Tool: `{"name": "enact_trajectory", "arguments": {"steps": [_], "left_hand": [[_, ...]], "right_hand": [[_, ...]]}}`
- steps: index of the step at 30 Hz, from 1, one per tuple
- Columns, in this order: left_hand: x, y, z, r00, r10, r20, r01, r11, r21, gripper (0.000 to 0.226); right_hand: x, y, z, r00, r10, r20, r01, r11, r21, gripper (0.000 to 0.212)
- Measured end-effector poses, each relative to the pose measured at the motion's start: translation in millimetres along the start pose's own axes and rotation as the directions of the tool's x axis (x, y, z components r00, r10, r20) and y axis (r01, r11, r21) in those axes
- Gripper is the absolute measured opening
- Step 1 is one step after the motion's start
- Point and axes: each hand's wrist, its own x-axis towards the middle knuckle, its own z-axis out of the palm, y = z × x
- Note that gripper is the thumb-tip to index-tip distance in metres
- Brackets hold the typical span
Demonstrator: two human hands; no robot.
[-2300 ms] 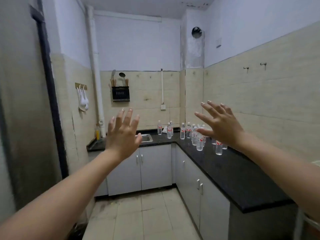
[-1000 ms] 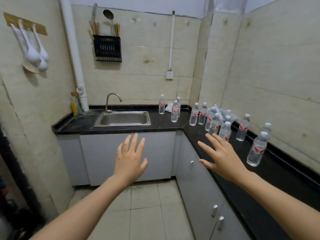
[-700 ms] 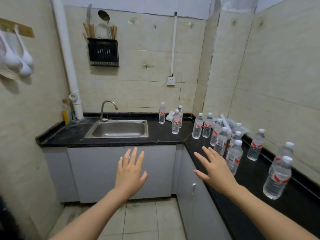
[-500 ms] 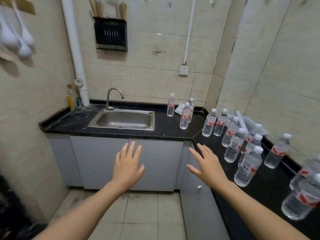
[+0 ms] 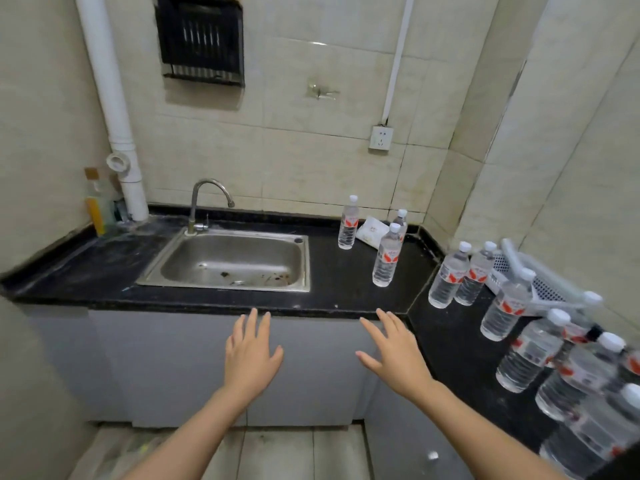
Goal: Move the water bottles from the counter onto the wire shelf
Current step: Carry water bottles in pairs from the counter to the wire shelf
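Note:
Several clear water bottles with red labels and white caps stand on the black L-shaped counter [image 5: 346, 289]. Three stand right of the sink, the nearest bottle [image 5: 387, 259] in front and one bottle [image 5: 348, 223] by the back wall. More stand along the right run, such as a pair [image 5: 449, 276] and a close bottle [image 5: 530, 351]. My left hand [image 5: 251, 355] and my right hand [image 5: 394, 355] hover open with spread fingers just below the counter's front edge, holding nothing. No wire shelf is in view.
A steel sink [image 5: 235, 261] with a tap is set in the counter's left part. A white perforated basket [image 5: 533, 282] lies against the right wall behind the bottles. A yellow bottle [image 5: 95, 202] stands by the white pipe. A white packet [image 5: 372, 230] lies among the bottles.
I have come closer to the counter corner and look further down. Both hands stay open and have dropped lower in view, near the counter's front edge.

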Motion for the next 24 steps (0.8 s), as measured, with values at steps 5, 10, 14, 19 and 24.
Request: {"name": "enact_trajectory", "arguments": {"steps": [5, 10, 14, 19, 24], "left_hand": [[75, 11, 28, 0.997, 0.041, 0.061, -0.036, 0.996, -0.085, 0.064], [99, 4, 76, 0.968, 0.031, 0.248, -0.010, 0.996, -0.089, 0.064], [140, 12, 96, 0.961, -0.003, 0.276, 0.039, 0.991, -0.127, 0.064], [205, 42, 122, 0.966, 0.024, 0.258, 0.003, 0.994, -0.105, 0.063], [279, 67, 144, 0.978, -0.021, 0.208, 0.041, 0.995, -0.091, 0.062]], "right_hand": [[42, 19, 23, 0.971, 0.214, 0.111, -0.232, 0.954, 0.191, 0.071], [54, 51, 47, 0.916, 0.328, 0.232, -0.366, 0.919, 0.148, 0.069], [86, 80, 57, 0.890, 0.402, 0.217, -0.444, 0.873, 0.203, 0.063], [143, 112, 87, 0.885, 0.416, 0.211, -0.464, 0.834, 0.300, 0.065], [219, 157, 116, 0.876, 0.439, 0.198, -0.480, 0.766, 0.427, 0.069]]}}
